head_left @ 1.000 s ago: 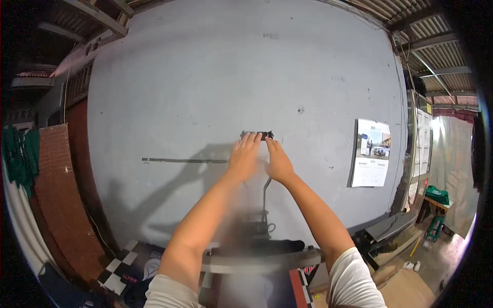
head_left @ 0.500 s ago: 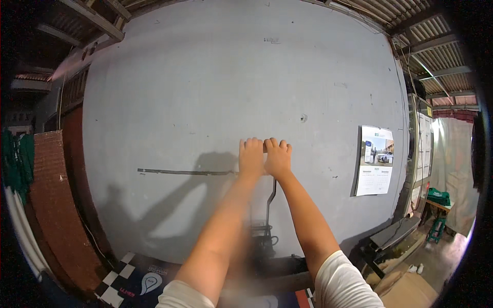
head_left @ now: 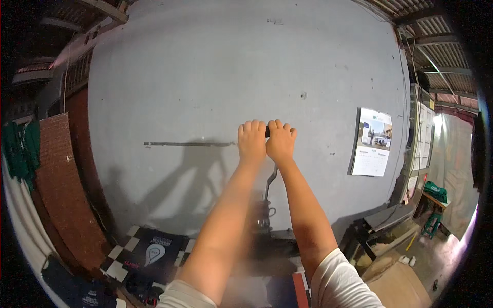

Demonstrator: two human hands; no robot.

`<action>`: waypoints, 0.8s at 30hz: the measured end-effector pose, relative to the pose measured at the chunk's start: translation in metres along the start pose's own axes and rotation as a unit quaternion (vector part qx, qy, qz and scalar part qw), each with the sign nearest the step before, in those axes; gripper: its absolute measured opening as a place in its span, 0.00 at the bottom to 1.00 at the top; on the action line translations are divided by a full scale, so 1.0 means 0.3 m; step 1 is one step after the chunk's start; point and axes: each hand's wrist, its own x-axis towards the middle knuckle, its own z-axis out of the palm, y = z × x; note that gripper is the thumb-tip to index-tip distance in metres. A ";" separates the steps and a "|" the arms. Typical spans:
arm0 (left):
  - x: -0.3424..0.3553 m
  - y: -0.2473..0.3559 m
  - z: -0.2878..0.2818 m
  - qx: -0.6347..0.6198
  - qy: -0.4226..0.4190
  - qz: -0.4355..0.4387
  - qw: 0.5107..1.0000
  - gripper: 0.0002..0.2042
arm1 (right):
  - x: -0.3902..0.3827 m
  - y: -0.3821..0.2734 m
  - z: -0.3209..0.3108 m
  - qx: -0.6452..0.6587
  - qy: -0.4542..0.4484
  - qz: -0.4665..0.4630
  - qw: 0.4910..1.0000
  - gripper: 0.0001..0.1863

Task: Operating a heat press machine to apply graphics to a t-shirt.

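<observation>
My left hand (head_left: 252, 139) and my right hand (head_left: 280, 141) are side by side at arm's length, fingers curled over a short black bar handle (head_left: 267, 131), mostly covered by them. Below my right hand a bent metal lever (head_left: 270, 179) runs down toward a dark metal mechanism (head_left: 264, 215); whether it joins the handle is hidden. My forearms frame the lower middle of the view, where a hazy blur obscures detail. Shadows of my arms fall on the grey wall (head_left: 200, 72) behind.
A calendar (head_left: 371, 154) hangs at right, beside a tall cabinet (head_left: 423, 136). Below are a dark bench-like frame (head_left: 370, 233) and footwear (head_left: 406, 261). At left stand a brown board (head_left: 69, 195) and hanging green cloth (head_left: 20, 149). Checked dark fabric items (head_left: 149, 244) lie at lower left.
Compared with a second ago, both hands' fingers are curled further over the handle and sit closer together, covering more of it. The camera's view has shifted down, then up.
</observation>
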 end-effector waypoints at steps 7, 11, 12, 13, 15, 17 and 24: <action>-0.114 0.082 -0.176 0.026 0.009 -0.003 1.000 0.11 | -0.147 -0.058 -0.169 -0.013 -0.026 -0.019 0.999 0.16; -0.184 0.148 -0.278 0.019 -0.015 -0.022 0.999 0.12 | -0.244 -0.086 -0.268 0.019 -0.015 -0.003 1.000 0.09; -0.205 0.165 -0.305 0.019 -0.020 -0.025 0.999 0.12 | -0.270 -0.091 -0.289 0.025 -0.009 -0.003 1.000 0.09; -0.225 0.180 -0.330 0.010 -0.013 -0.025 1.000 0.12 | -0.295 -0.093 -0.298 0.027 -0.014 -0.002 1.000 0.09; -0.263 0.210 -0.376 0.000 -0.012 -0.028 1.000 0.11 | -0.347 -0.093 -0.313 0.003 0.011 -0.006 1.000 0.08; -0.304 0.224 -0.422 0.004 -0.032 -0.034 0.999 0.11 | -0.395 -0.118 -0.355 0.009 -0.012 -0.002 1.000 0.08; -0.490 0.315 -0.597 -0.016 -0.058 -0.059 0.996 0.12 | -0.624 -0.166 -0.481 0.025 -0.046 0.002 0.999 0.09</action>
